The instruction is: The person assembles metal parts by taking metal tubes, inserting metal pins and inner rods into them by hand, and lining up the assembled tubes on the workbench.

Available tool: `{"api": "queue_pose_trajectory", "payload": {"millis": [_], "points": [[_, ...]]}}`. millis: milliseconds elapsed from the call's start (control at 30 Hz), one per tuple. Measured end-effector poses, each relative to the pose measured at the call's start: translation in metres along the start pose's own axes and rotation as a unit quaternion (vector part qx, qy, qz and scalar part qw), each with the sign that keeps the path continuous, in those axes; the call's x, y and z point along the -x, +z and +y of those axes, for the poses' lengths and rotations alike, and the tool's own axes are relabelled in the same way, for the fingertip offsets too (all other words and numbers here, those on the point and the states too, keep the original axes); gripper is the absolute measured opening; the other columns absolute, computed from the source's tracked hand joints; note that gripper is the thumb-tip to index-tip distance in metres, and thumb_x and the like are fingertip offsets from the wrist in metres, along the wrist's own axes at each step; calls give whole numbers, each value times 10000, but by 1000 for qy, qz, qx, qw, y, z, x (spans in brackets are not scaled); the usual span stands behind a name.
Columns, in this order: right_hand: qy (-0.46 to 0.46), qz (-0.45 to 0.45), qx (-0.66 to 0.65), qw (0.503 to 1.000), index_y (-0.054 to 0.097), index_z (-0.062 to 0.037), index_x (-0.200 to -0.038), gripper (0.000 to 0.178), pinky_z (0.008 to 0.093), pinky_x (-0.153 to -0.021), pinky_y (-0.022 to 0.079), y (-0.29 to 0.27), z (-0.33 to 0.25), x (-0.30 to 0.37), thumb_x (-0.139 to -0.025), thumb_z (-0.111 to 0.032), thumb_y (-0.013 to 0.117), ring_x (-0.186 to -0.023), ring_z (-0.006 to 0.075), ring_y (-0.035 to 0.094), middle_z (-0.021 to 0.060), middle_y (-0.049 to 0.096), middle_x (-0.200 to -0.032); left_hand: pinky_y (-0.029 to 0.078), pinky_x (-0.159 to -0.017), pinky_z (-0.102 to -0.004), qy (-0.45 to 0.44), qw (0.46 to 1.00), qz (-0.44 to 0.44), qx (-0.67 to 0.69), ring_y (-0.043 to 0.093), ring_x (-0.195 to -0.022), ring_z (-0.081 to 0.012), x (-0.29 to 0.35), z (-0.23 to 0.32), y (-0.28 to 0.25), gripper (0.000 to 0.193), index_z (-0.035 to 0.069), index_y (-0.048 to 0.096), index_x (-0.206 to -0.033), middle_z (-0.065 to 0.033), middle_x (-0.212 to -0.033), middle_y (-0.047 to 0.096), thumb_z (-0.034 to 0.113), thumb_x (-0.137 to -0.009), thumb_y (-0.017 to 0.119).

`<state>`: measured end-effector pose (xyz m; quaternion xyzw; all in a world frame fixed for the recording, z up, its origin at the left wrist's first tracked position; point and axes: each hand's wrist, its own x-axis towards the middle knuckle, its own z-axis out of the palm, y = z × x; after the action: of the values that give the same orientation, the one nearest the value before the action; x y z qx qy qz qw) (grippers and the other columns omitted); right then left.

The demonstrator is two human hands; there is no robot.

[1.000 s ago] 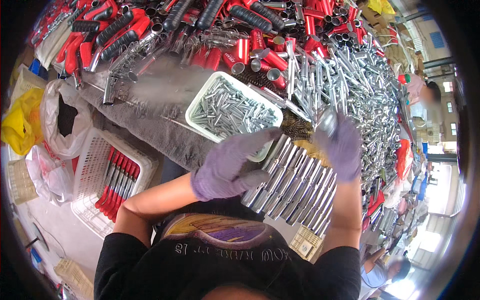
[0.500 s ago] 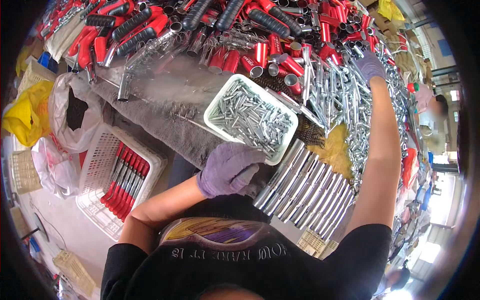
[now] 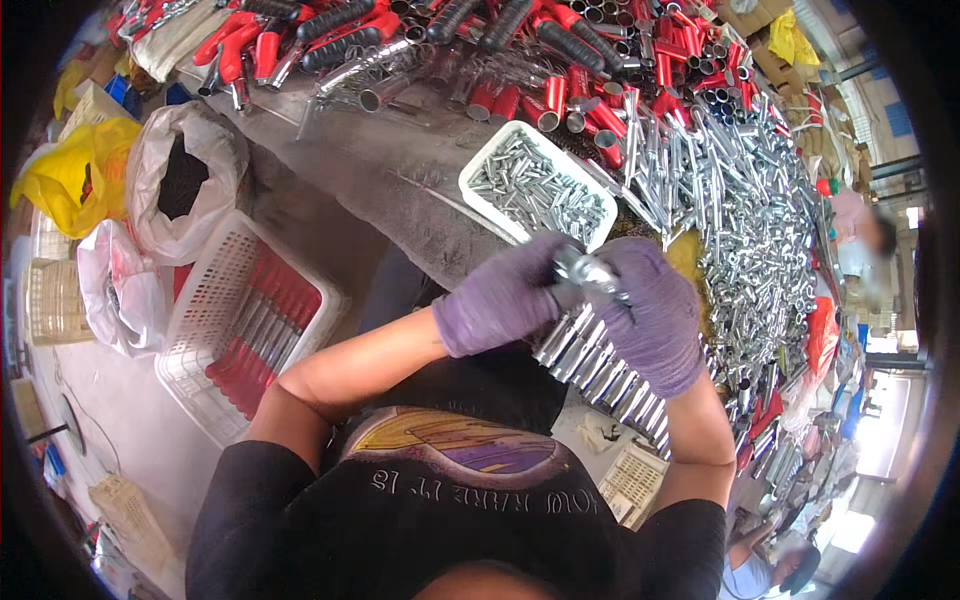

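Note:
Both hands wear purple knit gloves and meet in front of my chest. Between them is a small shiny metal part point(image 3: 588, 270), partly hidden by fingers and smeared by motion. My left hand point(image 3: 500, 295) closes on its left end, and my right hand point(image 3: 652, 312) is wrapped round its right side. Just beyond the hands stands a white tray point(image 3: 478, 205) full of small metal pins point(image 3: 540, 185). Below my right hand lies a row of chrome tubes point(image 3: 590, 365), side by side and partly covered by that hand.
A big heap of silver metal parts point(image 3: 750, 230) spreads at the right. Red tubes point(image 3: 555, 95) and black-gripped red handles point(image 3: 350, 40) pile up at the far side. On the left, a white basket point(image 3: 205, 300) holds red-and-silver tools, beside plastic bags point(image 3: 190, 235). Another person point(image 3: 765, 570) sits at lower right.
My right hand has come back from the metal heap to meet my left hand, and a shiny metal part is now between them. My left hand has risen slightly to the right; the view has shifted.

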<state>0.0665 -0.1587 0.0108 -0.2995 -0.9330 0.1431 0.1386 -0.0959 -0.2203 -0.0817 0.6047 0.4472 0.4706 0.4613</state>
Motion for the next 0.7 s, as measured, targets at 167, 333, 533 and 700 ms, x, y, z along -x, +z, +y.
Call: {"api": "queue_pose_trajectory", "payload": {"millis": [167, 333, 533, 700], "points": [[53, -45, 97, 993, 579, -82, -995, 241, 412, -670, 504, 15, -1, 17, -788, -198, 622, -766, 322, 626, 145, 602, -907, 508, -677, -221, 15, 935, 88, 342, 599, -892, -113, 21, -14, -12, 377, 31, 490, -1150, -87, -1063, 612, 296, -905, 598], [97, -156, 141, 973, 536, -39, -1109, 377, 403, -752, 512, 26, -37, -15, -771, -171, 640, -848, 335, 624, 165, 596, -1011, 440, -946, -320, -20, 828, 141, 542, 533, -1086, -212, 33, -24, 5, 392, 27, 455, -1174, -101, -1158, 559, 321, -930, 545], [-129, 42, -147, 980, 581, -34, -1129, 413, 374, -815, 493, 14, -53, -49, -804, -280, 654, -921, 351, 611, 169, 616, -974, 527, -803, -386, -48, 587, 108, 801, 594, -926, -223, 53, -33, -29, 321, 73, 508, -1143, -91, -1004, 587, 321, -939, 503], [66, -181, -146, 970, 669, -16, -787, 549, 381, -646, 464, 56, -36, -83, -836, -550, 552, -679, 284, 617, 167, 601, -687, 348, -353, -201, -116, 850, 89, 506, 461, -434, -90, 68, 9, -12, 265, 104, 465, -987, -29, -642, 502, 366, -949, 470]]}}
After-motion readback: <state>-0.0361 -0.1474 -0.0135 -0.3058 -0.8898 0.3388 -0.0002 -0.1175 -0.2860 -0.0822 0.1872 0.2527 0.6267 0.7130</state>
